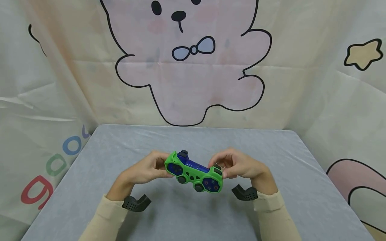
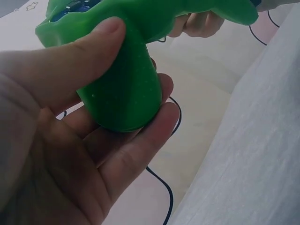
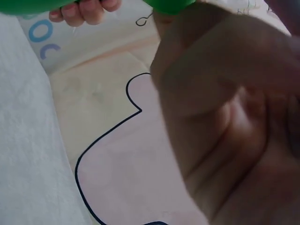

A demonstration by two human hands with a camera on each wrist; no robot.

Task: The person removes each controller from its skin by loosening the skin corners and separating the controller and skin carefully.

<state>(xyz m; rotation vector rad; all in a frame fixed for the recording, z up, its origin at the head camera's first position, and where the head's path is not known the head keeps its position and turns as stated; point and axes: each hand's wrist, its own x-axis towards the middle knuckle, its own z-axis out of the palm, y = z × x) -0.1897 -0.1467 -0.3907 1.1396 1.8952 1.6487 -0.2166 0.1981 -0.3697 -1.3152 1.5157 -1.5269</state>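
A green and blue game controller (image 1: 193, 176) is held above the table, tilted so its right end is lower in the head view. Thumbsticks and buttons face the head camera. My left hand (image 1: 146, 169) grips the end at the left; in the left wrist view the thumb (image 2: 105, 44) lies over the green handle (image 2: 124, 89), fingers behind it. At the other end my right hand (image 1: 241, 164) pinches the controller near its shoulder buttons. The right wrist view shows mostly the right palm and thumb, with only green edges (image 3: 171, 4) of the controller.
A grey cloth-covered table (image 1: 144, 137) lies beneath the hands. Printed curtains (image 1: 289, 93) hang behind it and at both sides. Black devices (image 1: 137, 203) are strapped to both wrists, over cream sleeves (image 1: 105, 217).
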